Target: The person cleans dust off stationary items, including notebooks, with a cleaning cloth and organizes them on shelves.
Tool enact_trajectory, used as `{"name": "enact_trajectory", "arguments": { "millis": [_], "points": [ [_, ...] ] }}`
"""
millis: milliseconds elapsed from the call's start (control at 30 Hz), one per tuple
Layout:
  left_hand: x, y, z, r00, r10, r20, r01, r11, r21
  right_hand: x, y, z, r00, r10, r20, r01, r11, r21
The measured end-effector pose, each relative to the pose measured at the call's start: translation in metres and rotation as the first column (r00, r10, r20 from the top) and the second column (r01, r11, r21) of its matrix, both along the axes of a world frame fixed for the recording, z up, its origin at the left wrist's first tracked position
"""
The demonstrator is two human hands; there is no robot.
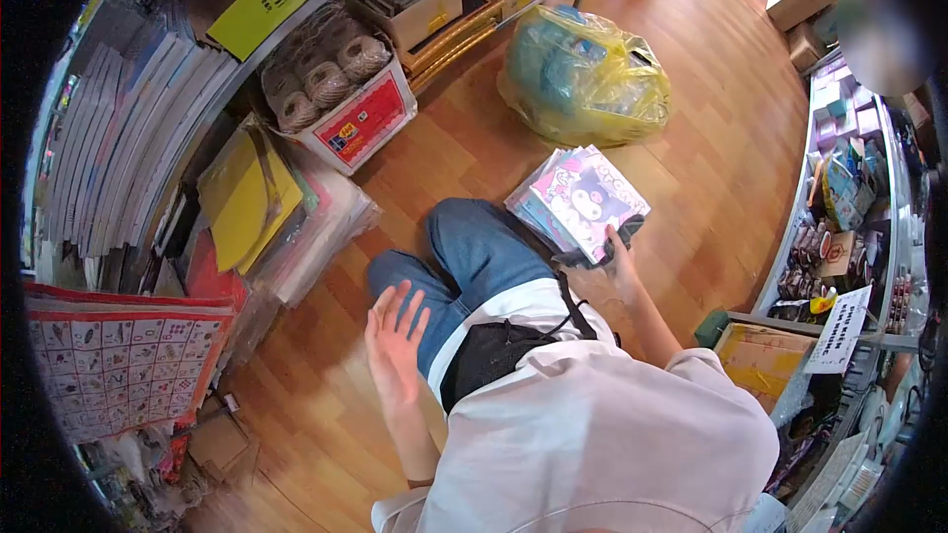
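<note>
A stack of thin books with pink and white cartoon covers (583, 199) lies just beyond my knees. My right hand (620, 259) is at the near right corner of the stack, its fingers around a dark, crumpled thing at that edge; part of the grip is hidden. Raised over my thigh, my left hand (397, 336) has its fingers spread and holds nothing. A black bag (484, 360) rests at my waist.
Beyond the stack sits a full yellow plastic bag (585, 74) on the wooden floor (716, 89). Shelves with a box of twine rolls (355, 118) and yellow folders (247, 199) line the left. On the right are shelves of small goods (839, 247) and a carton (765, 360).
</note>
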State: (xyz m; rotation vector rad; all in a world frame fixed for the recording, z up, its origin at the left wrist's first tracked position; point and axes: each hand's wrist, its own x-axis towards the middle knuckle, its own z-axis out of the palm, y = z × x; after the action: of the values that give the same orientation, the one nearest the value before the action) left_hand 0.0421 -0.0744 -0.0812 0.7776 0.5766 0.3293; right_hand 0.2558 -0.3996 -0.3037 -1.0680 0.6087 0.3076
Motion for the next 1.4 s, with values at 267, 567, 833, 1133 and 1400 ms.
{"name": "enact_trajectory", "arguments": {
  "millis": [267, 567, 833, 1133, 1400],
  "points": [
    [-0.016, 0.004, 0.001, 0.999, 0.034, -0.025, -0.033, 0.999, 0.039, 0.004, -0.034, -0.046, 0.846, 0.531, -0.052, -0.495, 0.744, -0.449],
    [-0.003, 0.101, 0.106, 0.933, 0.335, 0.135, -0.241, 0.299, 0.923, 0.047, 0.023, 0.074, 0.251, 0.799, -0.547, -0.709, -0.233, -0.666],
    [0.059, 0.311, 0.304, 0.741, 0.36, 0.567, 0.213, -0.926, 0.311, 0.011, 0.129, 0.141, 0.084, 0.912, -0.402, -0.556, -0.292, -0.778],
    [0.042, 0.357, 0.28, 0.791, 0.434, 0.432, 0.156, -0.826, 0.542, -0.006, 0.077, 0.132, 0.083, 0.995, -0.049, -0.578, 0.008, -0.816],
    [0.028, 0.336, 0.283, 0.727, 0.373, 0.577, 0.27, -0.927, 0.259, 0.004, 0.112, 0.152, 0.028, 0.993, -0.115, -0.626, -0.072, -0.776]
  ]
}}
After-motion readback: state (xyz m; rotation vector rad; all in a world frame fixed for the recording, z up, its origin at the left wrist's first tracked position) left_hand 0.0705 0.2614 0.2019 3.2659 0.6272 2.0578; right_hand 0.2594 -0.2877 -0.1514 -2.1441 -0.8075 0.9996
